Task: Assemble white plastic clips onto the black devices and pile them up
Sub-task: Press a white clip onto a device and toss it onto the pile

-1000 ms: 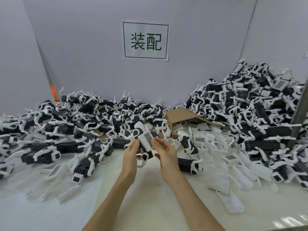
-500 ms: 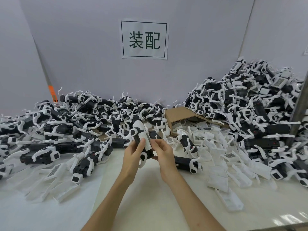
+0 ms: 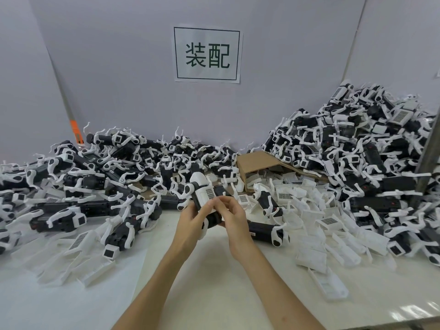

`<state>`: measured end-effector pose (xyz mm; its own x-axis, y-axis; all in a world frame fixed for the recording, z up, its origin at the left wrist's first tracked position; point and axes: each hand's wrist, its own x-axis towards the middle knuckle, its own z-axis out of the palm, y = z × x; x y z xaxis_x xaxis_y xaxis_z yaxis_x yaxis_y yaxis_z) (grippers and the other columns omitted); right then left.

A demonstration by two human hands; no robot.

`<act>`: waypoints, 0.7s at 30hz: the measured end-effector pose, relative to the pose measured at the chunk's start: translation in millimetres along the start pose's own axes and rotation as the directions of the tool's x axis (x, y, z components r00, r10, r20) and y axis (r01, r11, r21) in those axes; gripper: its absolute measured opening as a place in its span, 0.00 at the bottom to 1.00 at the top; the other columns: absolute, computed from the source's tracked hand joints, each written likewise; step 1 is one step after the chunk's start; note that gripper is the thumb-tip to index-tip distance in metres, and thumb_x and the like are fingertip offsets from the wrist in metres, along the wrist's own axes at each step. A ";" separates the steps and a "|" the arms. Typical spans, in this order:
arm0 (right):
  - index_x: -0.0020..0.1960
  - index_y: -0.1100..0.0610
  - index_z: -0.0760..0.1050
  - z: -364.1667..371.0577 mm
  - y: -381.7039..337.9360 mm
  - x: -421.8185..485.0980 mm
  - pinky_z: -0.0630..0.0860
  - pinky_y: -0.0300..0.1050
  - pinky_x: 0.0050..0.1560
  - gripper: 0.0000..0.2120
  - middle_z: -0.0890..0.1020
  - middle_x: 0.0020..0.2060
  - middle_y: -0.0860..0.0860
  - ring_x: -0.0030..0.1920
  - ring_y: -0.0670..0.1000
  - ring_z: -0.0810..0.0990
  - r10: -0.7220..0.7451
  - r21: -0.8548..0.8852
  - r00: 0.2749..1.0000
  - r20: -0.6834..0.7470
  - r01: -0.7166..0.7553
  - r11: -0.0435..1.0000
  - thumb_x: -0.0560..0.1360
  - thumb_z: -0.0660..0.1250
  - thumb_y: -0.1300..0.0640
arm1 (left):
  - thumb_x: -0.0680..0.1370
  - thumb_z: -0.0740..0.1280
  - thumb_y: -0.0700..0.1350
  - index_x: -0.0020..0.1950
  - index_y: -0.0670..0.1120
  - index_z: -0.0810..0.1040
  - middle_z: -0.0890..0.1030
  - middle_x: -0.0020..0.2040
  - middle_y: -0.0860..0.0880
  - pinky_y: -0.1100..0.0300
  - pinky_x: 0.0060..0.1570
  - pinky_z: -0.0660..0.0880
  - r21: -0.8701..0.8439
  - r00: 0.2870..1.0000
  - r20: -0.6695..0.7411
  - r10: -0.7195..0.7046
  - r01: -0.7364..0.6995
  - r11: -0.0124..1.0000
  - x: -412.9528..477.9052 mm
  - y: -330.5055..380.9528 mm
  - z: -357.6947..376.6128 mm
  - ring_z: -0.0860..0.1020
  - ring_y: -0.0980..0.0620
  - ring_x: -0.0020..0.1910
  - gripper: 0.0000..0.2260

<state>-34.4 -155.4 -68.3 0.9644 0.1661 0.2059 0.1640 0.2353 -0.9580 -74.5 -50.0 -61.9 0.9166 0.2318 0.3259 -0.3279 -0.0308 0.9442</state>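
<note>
A black device with a white plastic clip [image 3: 202, 190] on its face is held upright over the white table, just in front of the piles. My left hand [image 3: 191, 221] grips the device from the left, thumb across the clip. My right hand [image 3: 232, 214] pinches the device and clip from the right, fingertips meeting the left thumb. The device's lower end is hidden behind my fingers. A pile of clipped black devices [image 3: 100, 177] spreads over the left half of the table. A taller pile of devices [image 3: 357, 151] rises at the right.
Loose white clips [image 3: 307, 215] lie scattered at the right, with more clips [image 3: 78, 244] at the front left. A black device [image 3: 266, 231] lies just right of my hands. A torn cardboard box [image 3: 257, 160] sits behind. A grey wall with a paper sign [image 3: 207, 54] closes the back.
My hands have drawn closer together on the device; the right fingers now close over the clip's lower part and meet the left thumb. The device stays at the same spot.
</note>
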 end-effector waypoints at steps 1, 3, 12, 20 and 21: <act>0.55 0.53 0.79 0.5 0.0 -0.4 0.78 0.51 0.59 0.08 0.84 0.51 0.51 0.55 0.53 0.82 0.016 0.010 1.000 0.019 -0.016 1.000 0.79 0.69 0.50 | 0.77 0.70 0.55 0.52 0.46 0.81 0.85 0.39 0.53 0.67 0.36 0.76 -0.009 1.000 0.018 -0.009 0.009 1.000 -2.1 0.5 0.1 0.83 0.57 0.40 0.14; 0.57 0.54 0.78 1.2 -1.1 -1.3 0.79 0.45 0.55 0.11 0.83 0.53 0.52 0.51 0.49 0.83 0.049 0.044 0.997 0.051 -0.051 0.998 0.79 0.69 0.48 | 0.77 0.67 0.52 0.50 0.47 0.81 0.84 0.36 0.57 0.72 0.33 0.72 0.009 0.998 0.064 -0.020 0.020 1.000 -4.7 -0.1 1.4 0.81 0.62 0.36 0.10; 0.59 0.52 0.77 -1.1 -4.0 -0.9 0.79 0.40 0.46 0.14 0.86 0.48 0.47 0.48 0.45 0.85 0.076 0.068 0.992 0.101 -0.084 0.994 0.77 0.70 0.47 | 0.72 0.66 0.47 0.56 0.44 0.80 0.86 0.43 0.52 0.68 0.37 0.76 0.006 0.987 0.162 0.003 -0.004 1.000 -6.3 4.1 2.6 0.83 0.59 0.41 0.14; 0.55 0.54 0.82 -9.7 -8.4 -1.1 0.80 0.56 0.43 0.13 0.84 0.45 0.54 0.46 0.53 0.83 0.029 -0.015 0.966 0.256 -0.026 1.000 0.79 0.67 0.47 | 0.76 0.72 0.34 0.50 0.40 0.79 0.83 0.36 0.48 0.61 0.37 0.79 0.056 0.985 0.170 -0.034 0.025 0.998 -4.5 2.5 2.2 0.81 0.52 0.36 0.06; 0.55 0.55 0.82 -10.0 -8.3 -1.4 0.81 0.55 0.43 0.12 0.85 0.45 0.54 0.45 0.53 0.83 0.022 -0.028 0.969 0.245 -0.015 0.999 0.80 0.67 0.48 | 0.76 0.71 0.33 0.50 0.40 0.79 0.82 0.36 0.47 0.62 0.36 0.78 0.061 0.983 0.181 -0.037 0.026 0.998 -4.3 2.5 1.5 0.81 0.52 0.35 0.05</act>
<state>-35.0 -167.1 -62.6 0.8876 0.4004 0.2277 0.1551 0.2058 -0.9662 -78.9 -52.6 -60.9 0.9543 0.0529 0.2940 -0.2891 -0.0838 0.9536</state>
